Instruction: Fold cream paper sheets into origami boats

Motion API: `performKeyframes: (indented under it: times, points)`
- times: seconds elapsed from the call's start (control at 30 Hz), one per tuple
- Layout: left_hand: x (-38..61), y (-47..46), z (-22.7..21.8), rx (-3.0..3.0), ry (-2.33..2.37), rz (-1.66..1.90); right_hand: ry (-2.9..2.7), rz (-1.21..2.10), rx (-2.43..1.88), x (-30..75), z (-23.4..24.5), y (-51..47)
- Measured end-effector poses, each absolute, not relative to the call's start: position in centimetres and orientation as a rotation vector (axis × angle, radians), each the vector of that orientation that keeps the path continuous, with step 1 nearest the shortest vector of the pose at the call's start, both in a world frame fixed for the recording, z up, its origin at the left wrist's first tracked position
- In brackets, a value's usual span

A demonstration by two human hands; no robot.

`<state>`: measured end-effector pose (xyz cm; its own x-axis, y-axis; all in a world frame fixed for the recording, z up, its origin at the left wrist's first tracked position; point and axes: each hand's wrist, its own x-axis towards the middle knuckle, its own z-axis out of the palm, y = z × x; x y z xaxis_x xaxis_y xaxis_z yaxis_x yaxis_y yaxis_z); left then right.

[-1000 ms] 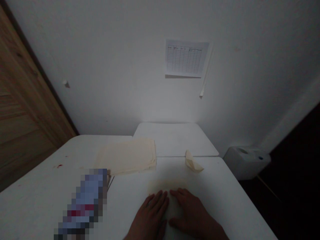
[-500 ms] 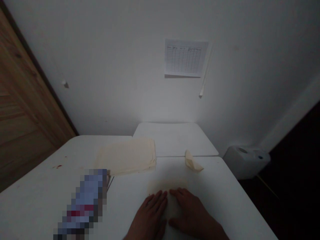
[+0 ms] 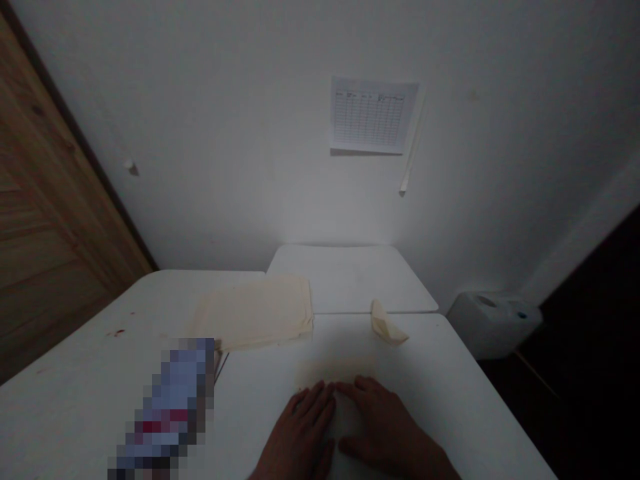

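Note:
My left hand (image 3: 304, 427) lies with its fingers stretched out and close together over a thin, pale cream sheet (image 3: 336, 367) on the white table. Beside it, my right hand (image 3: 384, 419) rests on the same sheet, index finger reaching left and thumb apart from the fingers. The fingertips of both hands meet, or nearly meet, near the sheet's far part. Most of the sheet is hidden beneath my hands or too faint to make out. Neither hand grips anything that I can see.
A stack of cream sheets (image 3: 255, 310) lies at the back left, and a folded cream piece (image 3: 387, 325) at the back right. A blurred-out blue-grey item (image 3: 170, 400) sits left of my hands. A printed table (image 3: 373, 117) hangs on the wall. A white container (image 3: 493, 323) stands beyond the table's right edge.
The index finger of my right hand has shifted slightly left, towards the fingertips of my left hand. My left hand stays almost where it was.

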<state>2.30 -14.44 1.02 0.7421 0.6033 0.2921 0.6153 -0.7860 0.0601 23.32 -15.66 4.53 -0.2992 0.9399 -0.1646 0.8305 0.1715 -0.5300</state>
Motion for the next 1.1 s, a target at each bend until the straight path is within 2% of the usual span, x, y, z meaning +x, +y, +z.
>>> performKeyframes:
  times: [1.1]
  points:
    - [1.8, -14.8, -0.5, -2.766, -0.900, -0.460, -2.301, 0.789, -1.774, 23.2, 4.6, -15.4]
